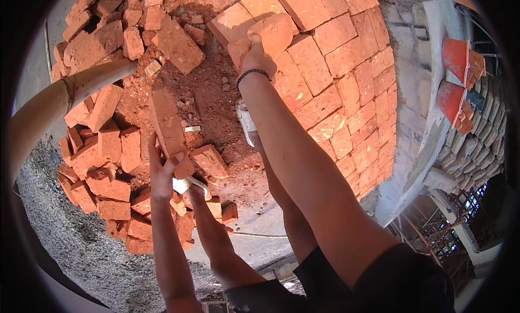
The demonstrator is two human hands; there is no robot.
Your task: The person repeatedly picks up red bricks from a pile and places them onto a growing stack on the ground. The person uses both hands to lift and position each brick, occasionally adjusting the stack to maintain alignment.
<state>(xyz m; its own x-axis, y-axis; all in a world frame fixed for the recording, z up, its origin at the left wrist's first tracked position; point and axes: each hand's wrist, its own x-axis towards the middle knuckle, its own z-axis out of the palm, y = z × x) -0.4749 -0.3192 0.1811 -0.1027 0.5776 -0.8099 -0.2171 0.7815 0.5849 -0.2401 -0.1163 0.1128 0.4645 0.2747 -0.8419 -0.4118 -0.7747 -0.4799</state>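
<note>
My left hand (162, 176) grips a long red brick (166, 117) from its near end, with the thumb across its face. The brick is tilted lengthwise, held over the crumbled red rubble. Further away, my right hand (259, 59) holds another red brick (275, 31), its thumb on top and the other fingers mostly hidden. That brick is at the left edge of a neat stack of bricks (320, 63); whether it rests on the stack I cannot tell. A loose brick (209, 160) lies on the ground to the right of my left hand.
A jumbled brick pile (111, 150) spreads along the left, with a thick pale pole (81, 88) slanting over it. My white shoes (246, 123) stand amid the rubble. Beyond the stack runs a concrete ledge (417, 167), with orange-red containers (450, 100) and scaffolding past it.
</note>
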